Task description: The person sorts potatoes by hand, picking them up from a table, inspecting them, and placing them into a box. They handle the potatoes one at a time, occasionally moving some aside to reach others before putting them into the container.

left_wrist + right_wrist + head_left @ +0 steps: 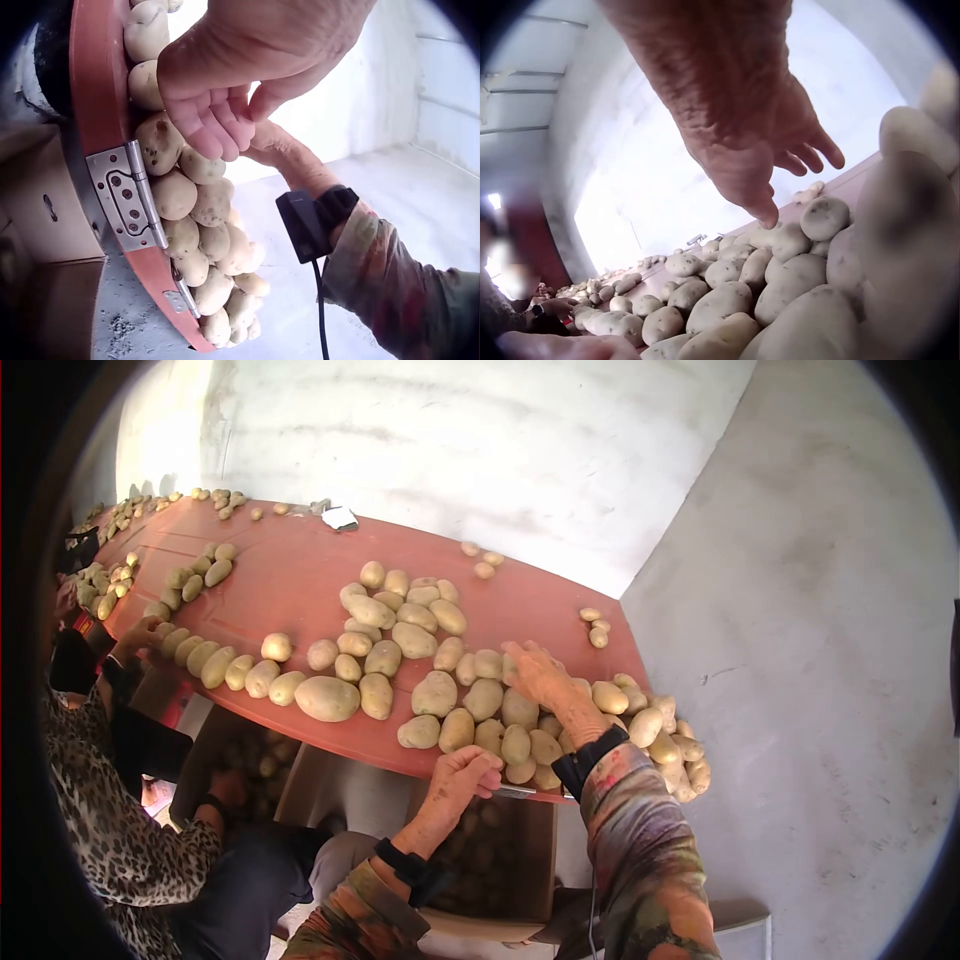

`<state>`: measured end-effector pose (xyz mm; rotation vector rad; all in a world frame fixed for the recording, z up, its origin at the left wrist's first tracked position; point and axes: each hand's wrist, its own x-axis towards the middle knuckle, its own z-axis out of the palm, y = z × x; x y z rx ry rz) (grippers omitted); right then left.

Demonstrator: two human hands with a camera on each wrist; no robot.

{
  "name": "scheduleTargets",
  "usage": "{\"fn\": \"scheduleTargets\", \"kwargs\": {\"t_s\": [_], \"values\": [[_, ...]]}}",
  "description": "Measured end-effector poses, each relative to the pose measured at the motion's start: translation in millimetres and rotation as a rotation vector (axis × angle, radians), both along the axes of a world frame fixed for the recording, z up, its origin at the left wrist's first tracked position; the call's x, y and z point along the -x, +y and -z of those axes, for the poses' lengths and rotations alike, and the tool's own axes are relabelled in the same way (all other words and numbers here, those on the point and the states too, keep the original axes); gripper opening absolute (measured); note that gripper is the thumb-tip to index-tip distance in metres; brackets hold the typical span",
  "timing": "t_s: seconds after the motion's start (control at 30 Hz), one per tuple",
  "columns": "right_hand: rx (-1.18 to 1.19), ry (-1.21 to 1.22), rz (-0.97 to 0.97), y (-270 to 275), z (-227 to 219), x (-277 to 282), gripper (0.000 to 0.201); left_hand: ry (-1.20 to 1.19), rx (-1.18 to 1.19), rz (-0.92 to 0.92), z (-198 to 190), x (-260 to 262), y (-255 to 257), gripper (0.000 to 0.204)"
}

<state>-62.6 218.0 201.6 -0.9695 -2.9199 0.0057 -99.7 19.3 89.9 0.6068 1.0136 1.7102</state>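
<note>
Many pale tan potatoes [483, 699] lie in rows and a heap along the near right part of a reddish-brown tabletop [590, 590]. Above them reaches my right hand [543, 678], fingers spread and extended. In the right wrist view the thumb [763, 208] of that hand points down, its tip right at a potato [790, 241]. My left hand [462, 788] hovers in front of the table edge with loosely bent fingers. The left wrist view shows nothing in this hand [255, 52]; it overlaps the potatoes [159, 142] at the edge.
Metal hinges [127, 196] are fixed to the table's edge. Below stand cardboard boxes [540, 860] with potatoes inside. At the left another person in a leopard-print sleeve [150, 860] reaches to a potato row. A white scrap [340, 518] lies at the back, beside the wall [480, 450].
</note>
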Motion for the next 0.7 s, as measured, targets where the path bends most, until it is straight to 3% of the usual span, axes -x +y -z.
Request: {"fn": "scheduleTargets", "kwargs": {"t_s": [0.07, 0.27, 0.37, 0.47, 0.7], "values": [[0.099, -0.135, 0.078, 8.9, 4.8, 10.8, 0.050, -0.003, 0.009, -0.001, -2.0, 1.0, -0.8, 0.021], [0.132, -0.221, 0.031, 49.9, 35.2, 21.6, 0.048, -0.005, -0.012, 0.007, 1.6, 1.8, 1.0, 0.022], [0.161, -0.107, 0.018, 49.5, 40.9, 14.9, 0.050, -0.001, -0.031, 0.013, 3.0, 1.5, 0.9, 0.023], [0.190, -0.144, 0.112, 40.0, 34.3, 18.6, 0.054, 0.007, -0.013, 0.024, 3.3, 2.0, 1.6, 0.023], [0.153, -0.143, 0.068, 63.6, 59.5, 21.7, 0.055, 0.002, -0.008, 0.023, -2.7, -0.4, -1.1, 0.022]]}}
